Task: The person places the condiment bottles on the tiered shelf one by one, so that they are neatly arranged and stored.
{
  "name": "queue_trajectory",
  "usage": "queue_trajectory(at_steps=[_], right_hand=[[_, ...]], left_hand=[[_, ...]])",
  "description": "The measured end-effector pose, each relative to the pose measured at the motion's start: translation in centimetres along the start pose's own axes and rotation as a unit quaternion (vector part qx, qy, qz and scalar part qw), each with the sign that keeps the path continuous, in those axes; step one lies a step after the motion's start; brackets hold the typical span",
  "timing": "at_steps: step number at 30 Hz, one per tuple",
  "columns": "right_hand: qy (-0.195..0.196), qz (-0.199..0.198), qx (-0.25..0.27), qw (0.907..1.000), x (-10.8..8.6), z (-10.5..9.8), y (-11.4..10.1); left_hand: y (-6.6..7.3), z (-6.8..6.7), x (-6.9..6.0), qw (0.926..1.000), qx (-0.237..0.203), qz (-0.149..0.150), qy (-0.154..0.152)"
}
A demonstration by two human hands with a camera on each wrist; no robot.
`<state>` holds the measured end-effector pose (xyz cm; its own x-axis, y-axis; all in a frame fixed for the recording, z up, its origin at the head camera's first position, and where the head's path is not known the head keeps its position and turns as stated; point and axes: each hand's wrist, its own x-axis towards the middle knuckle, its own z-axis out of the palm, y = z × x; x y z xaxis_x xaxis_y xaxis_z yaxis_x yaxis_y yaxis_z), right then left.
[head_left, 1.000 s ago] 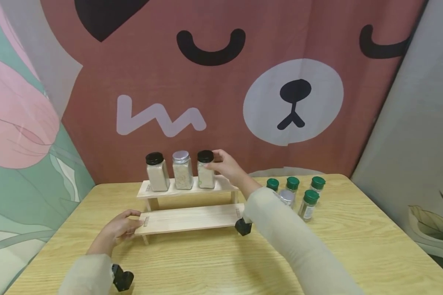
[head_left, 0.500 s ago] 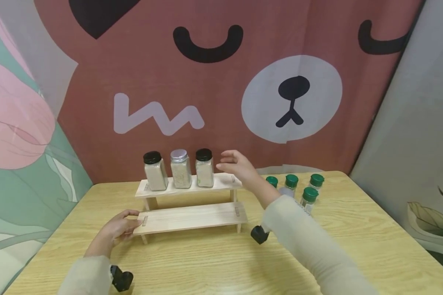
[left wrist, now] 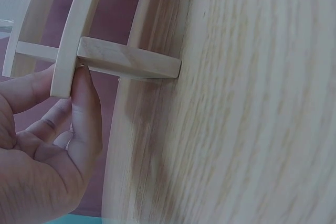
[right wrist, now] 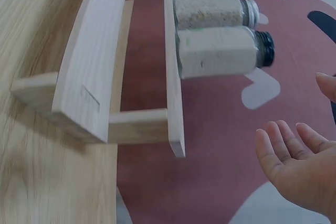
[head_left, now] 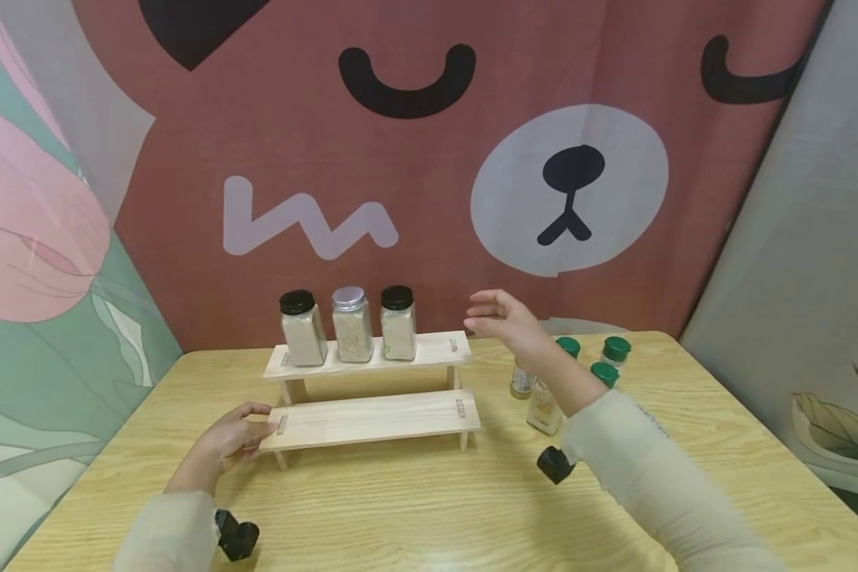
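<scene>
A two-tier wooden spice rack (head_left: 372,419) stands on the table. My left hand (head_left: 232,438) is at the left end of its lower shelf; in the left wrist view the thumb and a finger pinch the board's end. On the upper shelf stand three upright glass jars: a black-lidded jar (head_left: 304,338), a silver-lidded jar (head_left: 353,334) and another black-lidded jar (head_left: 399,332). My right hand (head_left: 509,324) hovers right of the upper shelf, apart from it. Its fingers are loosely bent around nothing, as the right wrist view (right wrist: 302,163) also shows.
Right of the rack stand several smaller jars, among them a green-lidded jar (head_left: 616,351) and a jar with pale contents (head_left: 543,409); my right forearm partly hides them. A patterned curtain (head_left: 293,143) hangs behind the wooden table (head_left: 400,508).
My right hand has let go of the rightmost black-lidded jar and moved right, away from the rack. That jar stays on the upper shelf. My left hand has kept its place.
</scene>
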<state>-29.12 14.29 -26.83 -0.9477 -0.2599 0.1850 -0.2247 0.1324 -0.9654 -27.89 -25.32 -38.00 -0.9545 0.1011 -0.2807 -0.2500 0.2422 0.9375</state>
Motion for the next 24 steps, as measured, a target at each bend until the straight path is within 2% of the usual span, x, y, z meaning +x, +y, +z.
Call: queue_trajectory(at_steps=[6, 13, 24], right_hand=[[0.01, -0.007, 0.0, 0.9999, -1.3, -1.8, 0.0], [0.038, 0.003, -0.01, 0.9992, -3.2, -3.8, 1.2], [0.074, 0.015, -0.066, 0.9949, -6.4, -5.6, 2.8]], left_hand=[[0.0, 0.0, 0.0, 1.0, -0.002, 0.003, 0.004], [0.0, -0.1, -0.1, 1.0, -0.005, 0.0, 0.002], [0.0, 0.0, 0.0, 1.0, -0.005, -0.001, 0.002]])
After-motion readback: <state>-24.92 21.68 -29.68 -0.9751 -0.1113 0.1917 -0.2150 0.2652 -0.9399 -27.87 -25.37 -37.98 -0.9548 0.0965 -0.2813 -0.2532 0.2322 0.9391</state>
